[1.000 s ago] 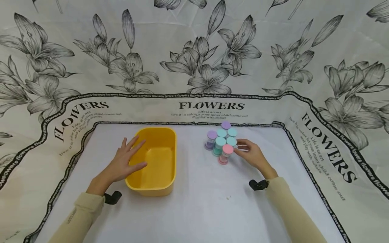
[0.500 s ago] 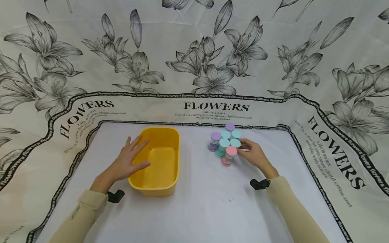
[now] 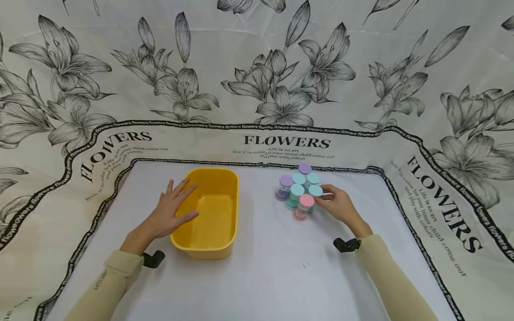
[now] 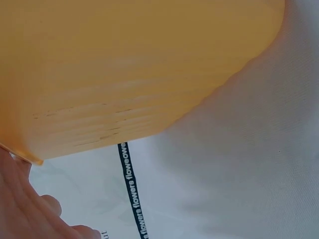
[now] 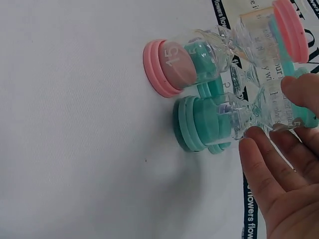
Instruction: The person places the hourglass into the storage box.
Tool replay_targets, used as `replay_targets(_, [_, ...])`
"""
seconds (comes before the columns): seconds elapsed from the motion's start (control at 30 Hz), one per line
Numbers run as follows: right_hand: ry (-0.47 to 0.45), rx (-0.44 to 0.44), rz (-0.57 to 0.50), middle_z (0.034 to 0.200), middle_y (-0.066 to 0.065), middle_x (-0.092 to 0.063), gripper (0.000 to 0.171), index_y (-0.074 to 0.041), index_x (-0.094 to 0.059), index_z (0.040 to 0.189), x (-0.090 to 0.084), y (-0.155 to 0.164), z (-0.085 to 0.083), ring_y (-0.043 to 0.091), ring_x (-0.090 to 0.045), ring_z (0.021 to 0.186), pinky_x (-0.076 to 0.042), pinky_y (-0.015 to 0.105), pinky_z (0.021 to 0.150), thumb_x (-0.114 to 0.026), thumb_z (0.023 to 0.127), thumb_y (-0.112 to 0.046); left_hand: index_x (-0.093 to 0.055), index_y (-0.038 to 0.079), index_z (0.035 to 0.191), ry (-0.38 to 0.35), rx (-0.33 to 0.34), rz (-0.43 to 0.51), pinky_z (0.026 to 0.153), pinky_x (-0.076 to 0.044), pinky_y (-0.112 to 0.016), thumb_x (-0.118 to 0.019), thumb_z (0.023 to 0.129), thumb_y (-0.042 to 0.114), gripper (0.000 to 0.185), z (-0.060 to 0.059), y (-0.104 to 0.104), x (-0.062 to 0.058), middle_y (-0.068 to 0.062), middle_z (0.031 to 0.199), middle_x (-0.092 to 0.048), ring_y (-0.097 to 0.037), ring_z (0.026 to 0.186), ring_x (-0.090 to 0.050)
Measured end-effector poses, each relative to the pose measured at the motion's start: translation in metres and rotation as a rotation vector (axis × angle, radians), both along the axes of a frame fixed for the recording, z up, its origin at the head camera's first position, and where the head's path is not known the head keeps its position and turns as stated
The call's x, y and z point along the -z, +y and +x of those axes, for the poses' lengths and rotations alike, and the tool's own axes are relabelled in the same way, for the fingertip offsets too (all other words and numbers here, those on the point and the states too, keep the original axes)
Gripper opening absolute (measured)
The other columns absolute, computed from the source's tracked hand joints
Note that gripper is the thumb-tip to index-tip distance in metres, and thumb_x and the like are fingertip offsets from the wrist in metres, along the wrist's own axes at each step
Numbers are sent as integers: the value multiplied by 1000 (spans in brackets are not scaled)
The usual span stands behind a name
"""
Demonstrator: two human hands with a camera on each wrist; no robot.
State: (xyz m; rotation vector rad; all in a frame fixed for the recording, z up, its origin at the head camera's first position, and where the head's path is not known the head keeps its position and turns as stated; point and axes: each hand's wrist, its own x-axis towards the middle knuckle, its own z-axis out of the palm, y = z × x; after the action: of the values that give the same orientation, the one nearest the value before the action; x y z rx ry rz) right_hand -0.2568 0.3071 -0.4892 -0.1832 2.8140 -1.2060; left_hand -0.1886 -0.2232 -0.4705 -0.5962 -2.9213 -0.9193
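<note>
Gripping teal sand timer [image 5: 234, 122]

yellow tub [image 4: 139, 69] cropped in left wrist view, rear timers too small

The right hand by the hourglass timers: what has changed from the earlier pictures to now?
The right hand moved forward, closer to the cluster of hourglass timers, and its fingers now close around a teal-capped timer beside the pink-capped one. It has not lifted anything. The left hand stayed flat against the yellow bin, and the timers stand as before.
</note>
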Motion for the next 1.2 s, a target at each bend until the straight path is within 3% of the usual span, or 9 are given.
replay_targets(0.2, [13,8,9,142,23,-58,62,0,-54,143,-14,12,5,39,-67,121,-61,44,92,-71,98,-38,-30,27,164,-15,-10,-3,108,-1,-88,-62,96,54,79,0,-1,1,-8,175,-10,-53,156,8])
replay_targets(0.4, [72,28,8,137,24,-61,57,2,-55,140,-34,24,9,41,-68,118,-61,34,87,-70,98,-33,-32,23,163,-31,-19,9,107,-1,-89,-65,95,47,79,2,-2,2,-6,175,-7,-53,156,10])
replay_targets(0.7, [162,25,33,138,25,-60,60,2,-52,144,-95,24,-1,42,-65,120,-56,56,95,-67,100,-36,-33,17,162,-28,-36,43,108,-4,-89,-65,95,46,80,4,2,4,-9,175,-5,-53,156,10])
replay_targets(0.93, [178,-13,12,138,21,-62,58,-2,-53,144,-129,0,-14,39,-66,122,-57,52,93,-67,100,-37,-28,16,164,-43,-47,51,107,-4,-89,-64,95,48,85,3,3,4,-9,175,-4,-53,156,10])
replay_targets(1.2, [178,-135,-31,134,17,-65,52,-5,-56,142,-146,-46,-28,32,-68,118,-58,40,89,-69,99,-31,-25,13,165,-63,-43,48,107,-3,-89,-65,94,46,88,3,4,2,-9,175,-3,-56,155,8])
